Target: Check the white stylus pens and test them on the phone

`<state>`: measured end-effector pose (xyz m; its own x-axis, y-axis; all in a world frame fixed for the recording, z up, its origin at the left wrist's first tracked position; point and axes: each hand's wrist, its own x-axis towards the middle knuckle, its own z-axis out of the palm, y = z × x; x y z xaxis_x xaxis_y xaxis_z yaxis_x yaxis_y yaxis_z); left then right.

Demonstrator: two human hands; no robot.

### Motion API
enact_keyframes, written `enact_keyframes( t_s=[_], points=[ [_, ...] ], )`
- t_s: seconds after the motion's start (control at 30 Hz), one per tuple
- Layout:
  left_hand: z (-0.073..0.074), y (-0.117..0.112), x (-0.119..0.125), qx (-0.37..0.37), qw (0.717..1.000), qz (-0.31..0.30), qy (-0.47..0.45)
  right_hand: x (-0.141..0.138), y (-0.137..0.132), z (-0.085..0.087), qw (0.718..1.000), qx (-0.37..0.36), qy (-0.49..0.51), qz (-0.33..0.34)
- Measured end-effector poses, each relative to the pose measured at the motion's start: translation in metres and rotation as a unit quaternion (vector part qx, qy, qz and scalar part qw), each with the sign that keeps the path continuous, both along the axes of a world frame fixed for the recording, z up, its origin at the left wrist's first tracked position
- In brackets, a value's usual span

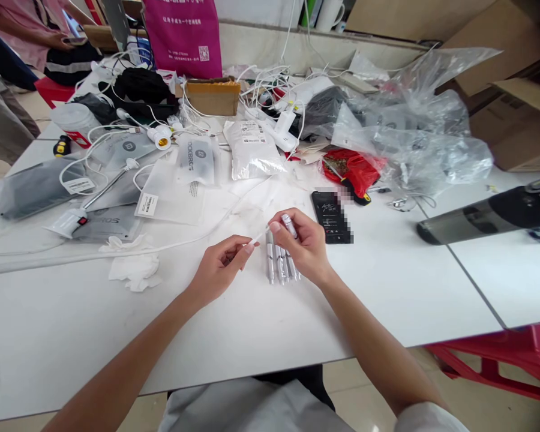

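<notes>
My right hand [302, 245] is closed around a small silver pen-like tube [289, 224], held just above the white table [387, 288]. My left hand [222, 265] pinches a thin white stick [257, 238] whose tip points at the tube's end. Several more silver tubes [279, 264] lie side by side on the table under my right hand. The two hands are close together, fingertips almost touching.
A black phone [329, 216] lies just right of my hands. Crumpled tissue [132, 267] sits to the left. Farther back are white packets [252, 149], cables, a cardboard box [212, 96], clear plastic bags [414, 126], and a dark handheld vacuum [490, 215]. A person sits at far left.
</notes>
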<state>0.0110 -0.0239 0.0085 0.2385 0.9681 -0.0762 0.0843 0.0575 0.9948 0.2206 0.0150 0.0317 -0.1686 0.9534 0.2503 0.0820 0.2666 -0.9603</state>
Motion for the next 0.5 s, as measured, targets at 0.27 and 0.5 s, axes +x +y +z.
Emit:
enact_keyframes(
  t_s=[0.27,0.5],
  points=[
    [0.0014,-0.0008,-0.0008,0.002,1.000,-0.005,-0.004,-0.0035,-0.0049,0.0014,0.998,0.023,-0.056,-0.014],
    [0.0026,-0.0011,-0.0010,0.002,1.000,-0.005,-0.003,-0.0019,-0.0043,0.0034,0.997,0.025,-0.064,-0.029]
  ],
)
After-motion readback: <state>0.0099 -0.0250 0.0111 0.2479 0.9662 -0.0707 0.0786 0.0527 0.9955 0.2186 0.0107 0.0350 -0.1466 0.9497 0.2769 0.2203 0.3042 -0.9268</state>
